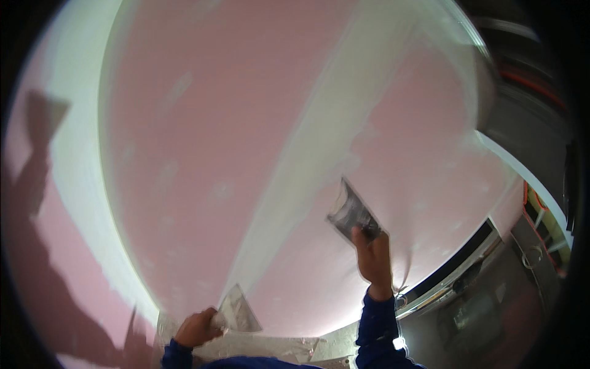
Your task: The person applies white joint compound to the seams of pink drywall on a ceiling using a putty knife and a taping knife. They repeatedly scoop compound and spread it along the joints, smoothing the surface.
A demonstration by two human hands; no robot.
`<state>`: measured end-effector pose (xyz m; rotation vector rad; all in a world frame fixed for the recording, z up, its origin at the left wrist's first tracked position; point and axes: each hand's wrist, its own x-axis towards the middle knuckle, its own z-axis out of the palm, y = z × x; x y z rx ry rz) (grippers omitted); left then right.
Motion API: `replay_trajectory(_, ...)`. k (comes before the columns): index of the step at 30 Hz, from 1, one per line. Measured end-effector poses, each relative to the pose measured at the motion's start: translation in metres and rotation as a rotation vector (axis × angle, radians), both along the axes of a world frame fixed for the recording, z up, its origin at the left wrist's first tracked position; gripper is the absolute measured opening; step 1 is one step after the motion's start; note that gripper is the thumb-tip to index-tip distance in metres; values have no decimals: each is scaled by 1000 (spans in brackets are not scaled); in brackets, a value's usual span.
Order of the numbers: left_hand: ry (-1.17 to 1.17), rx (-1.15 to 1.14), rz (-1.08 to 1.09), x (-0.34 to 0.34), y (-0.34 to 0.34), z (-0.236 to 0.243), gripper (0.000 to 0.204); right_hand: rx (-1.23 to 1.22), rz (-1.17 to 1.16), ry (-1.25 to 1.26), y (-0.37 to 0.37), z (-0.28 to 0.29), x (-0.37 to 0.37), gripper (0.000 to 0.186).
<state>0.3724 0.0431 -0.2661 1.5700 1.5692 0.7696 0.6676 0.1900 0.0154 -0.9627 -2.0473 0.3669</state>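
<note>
My right hand (374,263) is raised in front of a pink plasterboard wall (203,123), fingers wrapped round a wide putty knife (356,215). Its dark blade is smeared, with pale filler along the upper left edge. Low and to the left, my left hand (200,327) grips a second putty knife (241,312) with a flared, pale-coated blade. Between the two tools a broad band of whitish filler (313,135) runs diagonally up the wall. Whether the right-hand blade touches the wall, I cannot tell.
A wall corner (101,111) coated in filler runs down the left side, with my shadow (37,246) beyond it. Clear plastic sheeting (270,349) lies at the wall's foot. A dark gap (452,264) follows the lower right edge, beside a grey floor (485,313) and a bright lamp (399,343).
</note>
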Motion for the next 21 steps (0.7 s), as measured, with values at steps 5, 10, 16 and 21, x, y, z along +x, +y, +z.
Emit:
replay_trajectory(5, -64, 183, 66, 3, -4, 9, 49, 26, 333, -4, -45, -108, -29, 45)
replay_trajectory(10, -41, 242, 118, 6, -6, 26, 51, -190, 538, -201, -92, -171, -41, 69)
replay_trajectory(16, 34, 238, 177, 15, -8, 28, 50, -350, 479, -147, -86, -204, -20, 65)
replay_trajectory(21, -115, 295, 230, 11, -17, 33, 49, -222, 511, -410, -20, -190, 6, 56)
